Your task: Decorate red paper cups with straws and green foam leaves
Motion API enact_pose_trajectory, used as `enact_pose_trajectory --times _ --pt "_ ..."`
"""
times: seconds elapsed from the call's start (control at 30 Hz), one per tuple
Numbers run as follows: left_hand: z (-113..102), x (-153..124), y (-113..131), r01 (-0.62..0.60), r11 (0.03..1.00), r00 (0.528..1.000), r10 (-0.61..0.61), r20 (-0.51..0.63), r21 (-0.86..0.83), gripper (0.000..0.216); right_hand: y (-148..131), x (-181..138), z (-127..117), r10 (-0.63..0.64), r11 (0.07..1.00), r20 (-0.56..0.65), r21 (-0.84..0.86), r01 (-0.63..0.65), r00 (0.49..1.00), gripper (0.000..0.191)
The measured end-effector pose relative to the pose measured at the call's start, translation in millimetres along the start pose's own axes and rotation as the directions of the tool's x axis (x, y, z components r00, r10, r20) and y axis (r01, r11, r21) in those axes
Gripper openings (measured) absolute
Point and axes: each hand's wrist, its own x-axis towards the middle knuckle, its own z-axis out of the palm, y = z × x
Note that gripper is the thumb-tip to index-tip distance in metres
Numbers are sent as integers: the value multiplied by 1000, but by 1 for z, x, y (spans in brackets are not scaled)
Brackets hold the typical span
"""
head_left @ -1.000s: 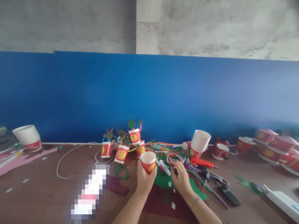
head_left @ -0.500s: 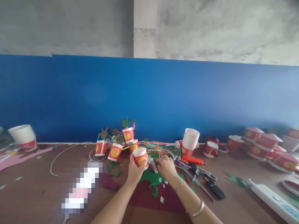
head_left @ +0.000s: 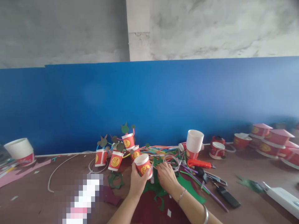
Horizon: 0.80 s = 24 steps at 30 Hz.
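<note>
My left hand (head_left: 138,183) is wrapped around a red-and-white paper cup (head_left: 143,165) with a yellow emblem, held tilted slightly, its mouth up. My right hand (head_left: 167,176) reaches into green paper scraps (head_left: 189,188), fingers bent and close together; what lies under its fingertips is hidden. A clear ring-shaped roll (head_left: 174,160) lies just beyond that hand. Part of a white tube (head_left: 152,179) shows below the held cup. Behind it stand small cup figures (head_left: 116,161) with green paper heads and straw arms, one cup (head_left: 128,141) raised above the others.
Colourful straws (head_left: 161,150) lie along the blue partition (head_left: 149,102). To the right are stacked paper cups (head_left: 194,141), an orange cutter (head_left: 199,163), keys with a black fob (head_left: 225,196) and a white power strip (head_left: 283,199). A blurred bright shape (head_left: 84,199) lies left.
The camera view has tilted and shifted slightly. My right hand has moved a little left of the clear roll, its fingers now at green scraps. My left hand keeps hold of the cup.
</note>
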Motion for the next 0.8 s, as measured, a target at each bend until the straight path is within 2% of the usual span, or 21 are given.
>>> enact_pose_trajectory --times 0.1,0.27,0.43,0.53,0.63,0.73,0.8 --pt "-1 0 0 -12 1000 1000 12 14 11 57 -3 -2 -4 8 999 -64 46 -5 998 21" --pt "-4 0 -1 -33 999 999 33 -11 30 56 -2 -6 -10 98 988 -166 138 -75 981 26" --pt "-4 1 -10 -117 989 991 122 -56 92 53 4 -5 -4 139 960 -235 270 -73 962 24" --pt "-2 1 -13 -151 983 985 157 -64 101 52 9 -3 1 170 950 -239 299 -94 956 31" --pt "0 0 -12 -170 981 982 177 -68 93 53 17 0 4 255 904 -270 407 -130 929 33" --pt "0 -3 -5 -159 982 987 159 4 102 55 29 6 2 373 806 -272 568 -165 887 34" --pt "0 -6 -1 -197 972 977 183 110 126 57 36 9 -3 382 792 -228 581 -190 896 36"
